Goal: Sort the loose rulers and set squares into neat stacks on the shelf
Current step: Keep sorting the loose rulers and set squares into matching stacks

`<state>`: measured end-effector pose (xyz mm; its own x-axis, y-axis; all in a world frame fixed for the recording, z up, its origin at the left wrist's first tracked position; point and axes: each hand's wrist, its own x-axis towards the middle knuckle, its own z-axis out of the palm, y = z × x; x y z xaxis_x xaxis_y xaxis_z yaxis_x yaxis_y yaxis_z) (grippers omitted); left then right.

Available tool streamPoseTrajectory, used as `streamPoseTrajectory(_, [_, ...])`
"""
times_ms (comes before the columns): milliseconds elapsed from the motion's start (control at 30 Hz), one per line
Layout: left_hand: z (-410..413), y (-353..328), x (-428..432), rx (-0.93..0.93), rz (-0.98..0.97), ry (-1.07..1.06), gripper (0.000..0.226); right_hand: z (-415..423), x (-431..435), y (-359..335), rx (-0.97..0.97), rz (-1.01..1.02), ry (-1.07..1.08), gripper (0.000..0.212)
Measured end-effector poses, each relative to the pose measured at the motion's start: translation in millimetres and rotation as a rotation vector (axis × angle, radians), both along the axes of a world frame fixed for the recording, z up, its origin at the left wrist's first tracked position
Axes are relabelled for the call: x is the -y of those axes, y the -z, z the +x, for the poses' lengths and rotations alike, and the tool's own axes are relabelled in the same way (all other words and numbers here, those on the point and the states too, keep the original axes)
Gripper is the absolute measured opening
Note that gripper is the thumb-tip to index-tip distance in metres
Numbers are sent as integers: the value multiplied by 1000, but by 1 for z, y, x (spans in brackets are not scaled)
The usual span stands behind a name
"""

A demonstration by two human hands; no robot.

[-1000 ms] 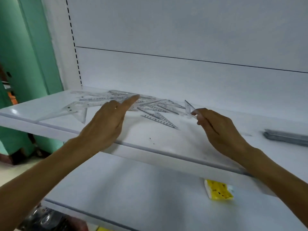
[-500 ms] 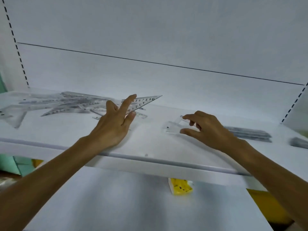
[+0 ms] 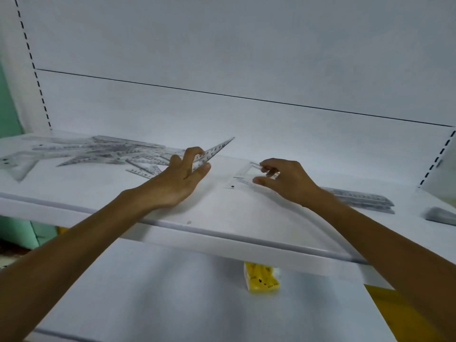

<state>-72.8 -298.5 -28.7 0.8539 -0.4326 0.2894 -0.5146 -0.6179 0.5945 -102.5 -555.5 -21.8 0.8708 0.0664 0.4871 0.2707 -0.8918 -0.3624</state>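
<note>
A loose pile of clear rulers and set squares (image 3: 98,151) lies on the left of the white shelf (image 3: 222,218). My left hand (image 3: 182,176) pinches a long clear set square (image 3: 217,149) between thumb and fingers, its tip lifted and pointing right. My right hand (image 3: 283,178) holds a small clear set square (image 3: 244,177) flat on the shelf, thumb and fingers curled on its right side. A stack of clear rulers (image 3: 362,198) lies to the right, behind my right wrist.
A grey object (image 3: 441,215) lies at the shelf's far right edge. A yellow packet (image 3: 261,280) sits on the lower shelf under the front lip. The slotted upright (image 3: 32,62) stands at left, another upright (image 3: 439,156) at right.
My left hand has curled round the long set square and lifted it off the pile. My right hand carried the small set square to the right and set it flat on the shelf.
</note>
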Motion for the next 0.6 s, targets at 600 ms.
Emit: streamPoseTrajectory(600, [-1, -1, -9, 138, -68, -119, 52, 35, -13, 16, -236, -26, 14, 33])
